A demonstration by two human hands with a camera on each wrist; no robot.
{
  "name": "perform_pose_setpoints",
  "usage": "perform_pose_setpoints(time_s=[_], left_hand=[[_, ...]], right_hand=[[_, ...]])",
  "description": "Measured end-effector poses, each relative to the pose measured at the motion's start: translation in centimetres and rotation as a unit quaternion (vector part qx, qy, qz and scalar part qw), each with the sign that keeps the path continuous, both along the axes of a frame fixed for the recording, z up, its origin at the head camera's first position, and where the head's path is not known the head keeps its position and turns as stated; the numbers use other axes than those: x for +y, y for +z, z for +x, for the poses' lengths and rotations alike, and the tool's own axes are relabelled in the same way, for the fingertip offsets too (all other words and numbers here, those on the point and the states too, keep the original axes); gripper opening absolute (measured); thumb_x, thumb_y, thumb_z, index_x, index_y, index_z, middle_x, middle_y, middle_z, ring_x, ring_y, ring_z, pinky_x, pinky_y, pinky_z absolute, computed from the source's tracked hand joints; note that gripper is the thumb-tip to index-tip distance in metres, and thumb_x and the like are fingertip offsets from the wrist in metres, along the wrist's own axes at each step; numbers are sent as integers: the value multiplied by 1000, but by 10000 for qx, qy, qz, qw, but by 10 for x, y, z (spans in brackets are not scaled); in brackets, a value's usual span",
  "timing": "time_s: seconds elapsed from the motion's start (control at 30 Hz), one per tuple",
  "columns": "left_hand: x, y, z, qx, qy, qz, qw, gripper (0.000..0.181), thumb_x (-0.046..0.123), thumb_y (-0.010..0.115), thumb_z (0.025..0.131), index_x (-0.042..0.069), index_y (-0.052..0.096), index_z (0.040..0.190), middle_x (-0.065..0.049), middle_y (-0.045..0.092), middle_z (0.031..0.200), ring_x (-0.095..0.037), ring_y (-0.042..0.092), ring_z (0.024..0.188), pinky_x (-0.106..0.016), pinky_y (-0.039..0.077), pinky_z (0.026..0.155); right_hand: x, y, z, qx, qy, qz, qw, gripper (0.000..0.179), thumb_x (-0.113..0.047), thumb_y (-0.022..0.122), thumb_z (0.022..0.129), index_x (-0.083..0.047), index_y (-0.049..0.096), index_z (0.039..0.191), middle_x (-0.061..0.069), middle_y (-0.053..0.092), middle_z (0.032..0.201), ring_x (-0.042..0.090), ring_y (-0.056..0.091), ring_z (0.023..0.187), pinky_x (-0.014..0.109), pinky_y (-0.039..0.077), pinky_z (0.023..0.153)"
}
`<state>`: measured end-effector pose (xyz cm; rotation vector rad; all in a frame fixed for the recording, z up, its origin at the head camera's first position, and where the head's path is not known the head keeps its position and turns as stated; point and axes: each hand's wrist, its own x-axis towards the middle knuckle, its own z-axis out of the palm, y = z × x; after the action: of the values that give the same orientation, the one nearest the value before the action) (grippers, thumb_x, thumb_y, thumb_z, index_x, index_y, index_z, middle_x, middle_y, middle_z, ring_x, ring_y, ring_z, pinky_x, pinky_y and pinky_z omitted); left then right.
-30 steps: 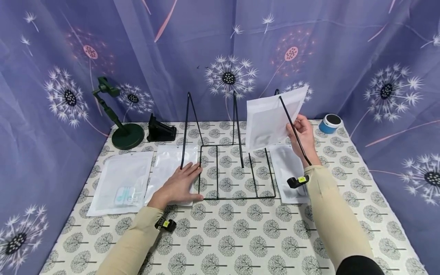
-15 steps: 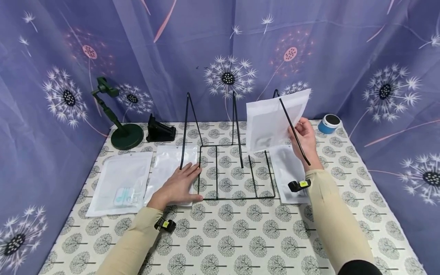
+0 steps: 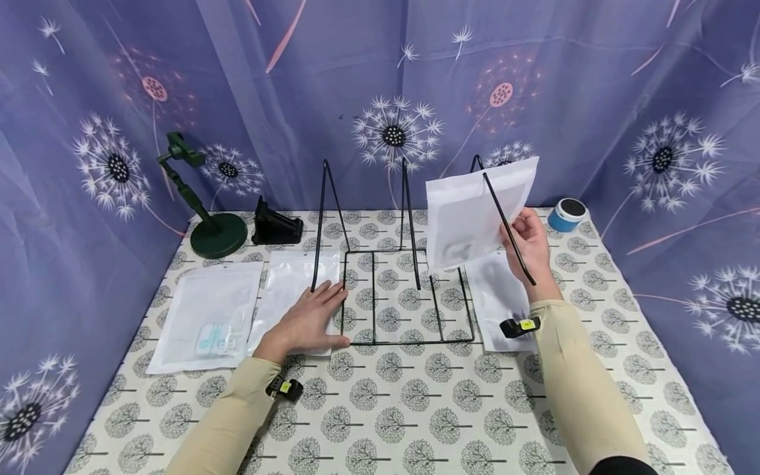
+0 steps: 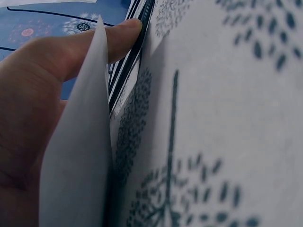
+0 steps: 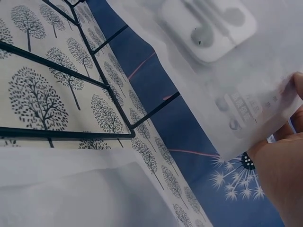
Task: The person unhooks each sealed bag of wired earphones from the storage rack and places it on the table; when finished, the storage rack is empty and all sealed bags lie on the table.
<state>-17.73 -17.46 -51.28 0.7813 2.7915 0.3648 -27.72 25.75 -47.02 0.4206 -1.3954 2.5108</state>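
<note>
A black wire rack (image 3: 410, 343) with upright bent rods stands mid-table. My left hand (image 3: 309, 320) rests palm down over its left edge and a flat white pouch (image 3: 303, 270), fingers spread. In the left wrist view the thumb (image 4: 125, 38) reaches the dark wire. By its right edge my right hand (image 3: 528, 244) pinches another white pouch (image 3: 469, 224), raised at the rack's right rod (image 3: 507, 224). That rod crosses before the pouch, and its top bend shows above the upper edge. Wired earphones (image 5: 208, 28) in a case show through this pouch in the right wrist view.
At the left lies a white pouch (image 3: 208, 297) with a turquoise item inside. Another pouch (image 3: 499, 303) lies under the right forearm. A green stand (image 3: 216, 234), black holder (image 3: 276, 227) and blue round speaker-like object (image 3: 567, 214) stand before the purple curtain (image 3: 285, 119).
My right hand has lowered the held pouch slightly and shifted a little right along the rod. The left hand has stayed in place.
</note>
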Motion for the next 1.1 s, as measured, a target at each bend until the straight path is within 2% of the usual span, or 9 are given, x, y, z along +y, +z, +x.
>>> perform_pose_setpoints(time_s=[0.2,0.43,0.7,0.9,1.1], left_hand=[[0,-1,1,-48,38,-14,10000,105,69,65,77,13,23,155,-7,14,163,-33,10,150,-59,10,119],[0,2,1,-22,40,-5,10000,105,68,65,77,13,23,155,-7,14,164,-33,11,150,-59,10,120],[0,1,1,-9,1,11,10000,105,70,65,77,13,24,155,-7,15,163,-33,12,150,-59,10,120],[0,1,1,16,-15,38,10000,105,70,64,77,12,24,155,-8,16,163,-34,12,150,-60,11,119],[0,2,1,31,-14,50,10000,105,70,65,76,12,26,155,-8,17,163,-35,13,150,-60,11,119]], right_hand=[[0,2,4,201,196,-92,9996,25,14,57,88,-6,61,102,5,64,82,15,57,74,21,46,58],[4,1,10,345,355,-237,9985,25,11,62,86,-4,61,105,6,67,88,15,60,78,22,52,65],[5,1,19,211,159,-88,9996,23,9,64,85,-5,62,102,6,68,87,15,60,80,22,53,67],[4,0,26,336,261,-276,9987,21,12,61,87,-3,60,101,7,68,86,16,60,79,23,52,67],[3,-1,30,363,138,-85,9992,25,14,57,88,-5,61,103,6,70,90,15,62,82,22,54,69]])
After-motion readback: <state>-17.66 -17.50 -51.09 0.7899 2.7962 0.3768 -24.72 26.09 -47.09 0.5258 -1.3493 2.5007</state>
